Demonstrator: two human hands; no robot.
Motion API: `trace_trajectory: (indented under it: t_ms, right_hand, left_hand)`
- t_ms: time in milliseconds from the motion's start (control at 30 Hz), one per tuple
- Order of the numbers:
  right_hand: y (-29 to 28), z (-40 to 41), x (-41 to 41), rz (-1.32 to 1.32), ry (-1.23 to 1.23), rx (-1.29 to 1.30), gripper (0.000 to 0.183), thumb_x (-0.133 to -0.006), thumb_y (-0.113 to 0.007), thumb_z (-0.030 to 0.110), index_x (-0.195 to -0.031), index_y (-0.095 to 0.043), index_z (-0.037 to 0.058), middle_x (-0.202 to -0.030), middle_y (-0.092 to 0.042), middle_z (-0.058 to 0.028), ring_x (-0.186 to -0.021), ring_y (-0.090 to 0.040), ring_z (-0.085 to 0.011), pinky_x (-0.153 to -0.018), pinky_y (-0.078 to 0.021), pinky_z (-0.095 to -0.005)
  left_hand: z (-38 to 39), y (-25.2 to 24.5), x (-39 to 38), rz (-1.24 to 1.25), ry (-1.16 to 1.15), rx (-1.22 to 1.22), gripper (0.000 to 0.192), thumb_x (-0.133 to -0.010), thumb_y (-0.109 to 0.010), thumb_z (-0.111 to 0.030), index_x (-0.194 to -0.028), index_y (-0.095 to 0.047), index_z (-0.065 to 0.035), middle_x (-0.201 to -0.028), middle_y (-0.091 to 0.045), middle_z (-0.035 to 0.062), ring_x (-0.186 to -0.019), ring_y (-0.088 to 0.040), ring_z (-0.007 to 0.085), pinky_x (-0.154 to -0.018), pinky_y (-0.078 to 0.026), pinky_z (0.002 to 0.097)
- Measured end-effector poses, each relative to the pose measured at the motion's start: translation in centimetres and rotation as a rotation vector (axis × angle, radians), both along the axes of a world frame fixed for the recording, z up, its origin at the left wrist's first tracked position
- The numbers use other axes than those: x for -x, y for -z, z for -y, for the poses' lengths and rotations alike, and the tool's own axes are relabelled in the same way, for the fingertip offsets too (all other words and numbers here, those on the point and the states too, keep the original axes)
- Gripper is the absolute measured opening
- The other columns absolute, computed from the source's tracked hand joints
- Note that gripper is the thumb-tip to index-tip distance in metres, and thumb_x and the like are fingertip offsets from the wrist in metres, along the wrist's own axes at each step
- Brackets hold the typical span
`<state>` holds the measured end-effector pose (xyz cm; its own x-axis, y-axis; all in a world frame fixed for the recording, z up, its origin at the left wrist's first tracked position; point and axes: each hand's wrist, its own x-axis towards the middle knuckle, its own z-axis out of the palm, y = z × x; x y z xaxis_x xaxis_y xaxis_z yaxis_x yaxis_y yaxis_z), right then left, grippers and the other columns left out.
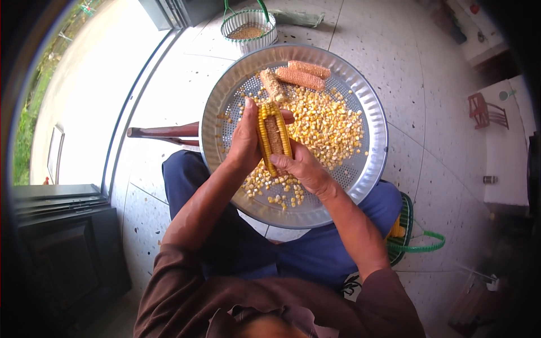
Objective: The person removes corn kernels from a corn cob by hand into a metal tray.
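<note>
An ear of yellow corn [277,137], with a strip of bare cob along its middle, is held upright between my two hands over a round perforated metal sieve [372,139]. My left hand [246,137] wraps its left side, and some fingertips show past its right edge. On the lower right, my right hand [302,167] grips the ear with the thumb pressed on the bare strip. Loose corn kernels [325,126] lie heaped across the right and lower parts of the sieve. Beyond the hands rest bare corn cobs [301,79] and a paler cob [272,84].
Behind the sieve stands a white-and-green basket [249,34] with grain inside. A green basket [408,236] holding corn sits by my right knee. Wooden legs [165,132] jut out left of the sieve. A dark door [72,249] stands at left; a wooden chair [486,112] is far right.
</note>
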<state>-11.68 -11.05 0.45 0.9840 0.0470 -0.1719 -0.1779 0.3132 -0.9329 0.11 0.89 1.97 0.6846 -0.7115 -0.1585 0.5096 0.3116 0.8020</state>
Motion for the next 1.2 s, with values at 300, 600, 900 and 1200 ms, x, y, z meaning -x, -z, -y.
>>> trace_trajectory:
  t_ms: [300,600,900,1200]
  right_hand:
    - [0.5,-0.5,-0.2,0.061,0.127,0.007,0.049,-0.101,-0.064,0.031,-0.137,-0.05,0.001,-0.116,-0.061,-0.0021,-0.099,-0.059,-0.0095,-0.085,-0.0503,-0.0258]
    - [-0.1,-0.8,0.0,0.05,0.143,0.078,0.042,-0.101,-0.063,0.034,-0.126,-0.054,0.002,-0.104,-0.061,-0.0007,-0.091,-0.057,-0.008,-0.078,-0.0492,-0.0246]
    - [0.0,-0.7,-0.1,0.035,0.152,0.119,0.042,-0.098,-0.066,0.035,-0.122,-0.054,0.0031,-0.096,-0.058,0.0007,-0.082,-0.055,-0.0081,-0.07,-0.0483,-0.0243]
    - [-0.2,-0.9,0.0,0.054,0.163,0.241,0.045,-0.1,-0.063,0.039,-0.122,-0.053,0.0015,-0.096,-0.059,-0.0019,-0.081,-0.056,-0.0097,-0.069,-0.0481,-0.0265]
  left_hand:
    - [0.3,2.8,0.5,-0.03,-0.032,-0.069,0.068,-0.105,-0.033,-0.056,-0.134,-0.048,0.0033,-0.12,-0.064,0.0227,-0.108,-0.065,0.0302,-0.097,-0.052,0.0429]
    - [0.8,3.6,0.8,-0.039,-0.063,-0.075,0.057,-0.105,-0.041,-0.047,-0.129,-0.05,0.0034,-0.114,-0.064,0.0223,-0.103,-0.066,0.029,-0.094,-0.054,0.0429]
    - [0.8,3.4,1.0,0.025,-0.097,-0.09,0.044,-0.102,-0.049,-0.036,-0.124,-0.052,0.0021,-0.108,-0.065,0.0196,-0.099,-0.067,0.0268,-0.09,-0.056,0.0405]
    - [0.4,3.0,0.5,0.046,-0.024,-0.032,0.049,-0.098,-0.048,-0.037,-0.124,-0.053,0.0052,-0.112,-0.066,0.0206,-0.102,-0.066,0.0277,-0.094,-0.054,0.0417]
